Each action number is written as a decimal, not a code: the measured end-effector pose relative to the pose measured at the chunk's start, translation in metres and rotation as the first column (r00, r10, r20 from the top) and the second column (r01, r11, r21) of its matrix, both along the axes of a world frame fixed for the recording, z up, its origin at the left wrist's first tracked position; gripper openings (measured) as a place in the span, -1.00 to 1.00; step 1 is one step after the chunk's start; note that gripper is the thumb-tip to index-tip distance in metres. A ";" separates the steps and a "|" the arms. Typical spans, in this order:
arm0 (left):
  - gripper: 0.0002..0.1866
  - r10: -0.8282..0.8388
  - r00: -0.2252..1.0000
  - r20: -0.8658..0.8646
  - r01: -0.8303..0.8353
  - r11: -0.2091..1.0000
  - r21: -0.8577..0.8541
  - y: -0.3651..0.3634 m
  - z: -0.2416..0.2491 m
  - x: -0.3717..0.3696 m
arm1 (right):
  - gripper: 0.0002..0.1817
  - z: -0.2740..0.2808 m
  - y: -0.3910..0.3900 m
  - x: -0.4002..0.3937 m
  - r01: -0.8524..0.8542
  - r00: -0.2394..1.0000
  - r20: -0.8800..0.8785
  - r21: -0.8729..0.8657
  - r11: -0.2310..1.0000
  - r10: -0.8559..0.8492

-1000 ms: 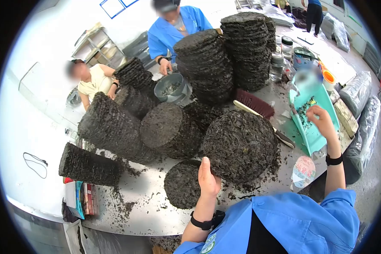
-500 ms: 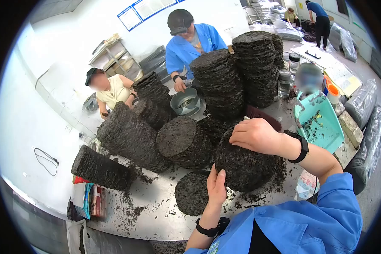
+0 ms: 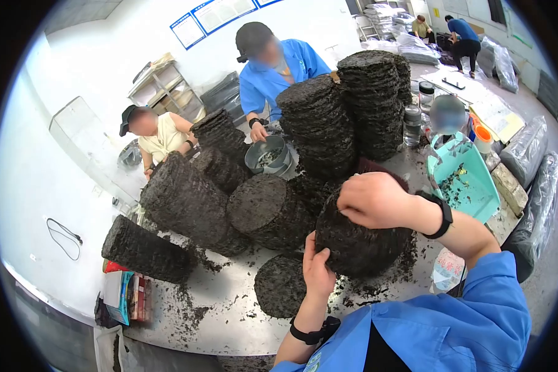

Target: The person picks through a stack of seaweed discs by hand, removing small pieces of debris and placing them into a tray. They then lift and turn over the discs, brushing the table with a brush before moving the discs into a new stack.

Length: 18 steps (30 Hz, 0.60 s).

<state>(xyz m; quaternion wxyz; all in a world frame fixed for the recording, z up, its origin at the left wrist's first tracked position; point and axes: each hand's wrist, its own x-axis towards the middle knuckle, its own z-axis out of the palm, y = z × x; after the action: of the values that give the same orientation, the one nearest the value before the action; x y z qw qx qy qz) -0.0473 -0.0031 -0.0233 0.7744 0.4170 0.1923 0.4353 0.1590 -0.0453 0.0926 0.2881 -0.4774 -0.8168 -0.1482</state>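
A round, dark cake of dried seaweed (image 3: 366, 248) faces me at the near side of the table. Its left edge is gripped by my left hand (image 3: 319, 268), thumb on the face and fingers along the rim. My right hand (image 3: 372, 201) is closed in a pinch against the upper part of the cake; whatever lies between its fingertips is hidden. Close by my left hand lies a small round seaweed stack (image 3: 281, 285). Another stack (image 3: 263, 211) leans just beyond it.
Tall seaweed stacks (image 3: 319, 124) stand at the back, and a fallen one (image 3: 146, 249) lies left. A teal dustpan (image 3: 487, 183) with scraps sits right, near jars (image 3: 412, 124). Opposite, a co-worker in blue (image 3: 279, 80) reaches into a grey bowl (image 3: 268, 158); another person (image 3: 161, 136) sits left.
My right hand has shifted slightly down on the cake, and the pale stick end that showed above it is out of sight. My left hand stays at the rim. The co-worker's head has turned.
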 end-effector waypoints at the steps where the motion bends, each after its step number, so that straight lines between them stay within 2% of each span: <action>1: -0.34 0.042 0.999 0.011 -0.041 0.996 -0.080 0.002 0.003 0.000 | -0.95 -0.003 -0.004 0.008 -0.075 0.943 -0.327 -0.021 0.997 0.064; 3: -0.34 0.052 0.998 0.023 -0.049 0.993 -0.110 0.007 -0.002 -0.003 | -0.93 -0.015 -0.028 0.033 -0.179 0.701 -0.713 -0.205 0.962 -0.021; 4: -0.35 0.051 0.999 0.019 -0.048 0.990 -0.135 0.009 -0.005 -0.006 | -0.90 -0.026 -0.039 0.049 -0.335 0.473 -0.881 -0.189 0.923 -0.009; 5: -0.35 0.080 0.997 0.013 -0.077 0.984 -0.158 0.008 -0.004 -0.008 | -0.93 -0.032 -0.056 0.065 -0.385 0.323 -0.943 -0.203 0.900 -0.074; 6: -0.35 0.082 0.997 0.007 -0.079 0.982 -0.170 0.009 -0.006 -0.012 | -0.93 -0.050 -0.073 0.094 -0.386 0.277 -0.957 -0.199 0.901 -0.092; 7: -0.37 0.142 0.990 0.002 -0.140 0.976 -0.169 0.012 -0.009 -0.016 | -0.84 -0.069 -0.089 0.122 -0.360 0.184 -0.979 -0.146 0.922 -0.083; 9: -0.43 0.220 0.975 0.029 -0.210 0.957 -0.200 0.020 -0.017 -0.030 | -0.73 -0.094 -0.122 0.175 -0.337 -0.037 -0.997 0.081 0.938 0.073; 10: -0.45 0.240 0.970 0.038 -0.230 0.956 -0.182 0.023 -0.018 -0.041 | -0.84 -0.104 -0.142 0.206 -0.034 0.075 -0.974 -0.215 0.976 -0.212; 11: -0.46 0.268 0.963 0.030 -0.257 0.945 -0.200 0.027 -0.021 -0.053 | -0.90 -0.116 -0.157 0.226 0.359 0.427 -0.708 -0.438 0.824 -0.562; 12: -0.44 0.339 0.941 0.014 -0.324 0.910 -0.257 0.031 -0.026 -0.066 | -0.90 -0.128 -0.174 0.221 0.386 0.393 -0.703 -0.459 0.800 -0.593; 13: -0.42 0.355 0.935 -0.007 -0.344 0.899 -0.270 0.036 -0.036 -0.081 | -0.85 -0.134 -0.182 0.216 0.690 0.552 -0.369 -0.301 0.658 -0.748; 14: -0.39 0.394 0.917 -0.056 -0.392 0.868 -0.306 0.045 -0.055 -0.102 | -0.79 -0.132 -0.183 0.212 0.850 0.526 0.028 -0.006 0.526 -0.850; 15: -0.37 0.380 0.925 -0.025 -0.367 0.873 -0.320 0.043 -0.054 -0.115 | -0.80 -0.127 -0.179 0.200 0.662 0.541 -0.333 -0.398 0.635 -0.772; 16: -0.38 0.402 0.914 -0.059 -0.398 0.856 -0.331 0.041 -0.056 -0.129 | -0.84 -0.140 -0.171 0.193 0.273 0.275 -0.749 -0.540 0.796 -0.602; 17: -0.40 0.438 0.892 -0.110 -0.449 0.834 -0.321 0.043 -0.067 -0.148 | -0.91 -0.141 -0.164 0.179 0.145 0.260 -0.805 -0.514 0.846 -0.534; 18: -0.39 0.520 0.832 -0.193 -0.554 0.762 -0.337 0.045 -0.075 -0.164 | -0.92 -0.134 -0.151 0.157 0.189 0.351 -0.739 -0.546 0.816 -0.576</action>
<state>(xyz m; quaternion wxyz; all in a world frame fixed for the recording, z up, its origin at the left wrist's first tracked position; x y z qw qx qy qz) -0.2115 0.0419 -0.0983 0.6734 0.2056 0.4178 0.5742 0.3163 -0.1968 -0.0418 0.5284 -0.7077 -0.4182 0.2121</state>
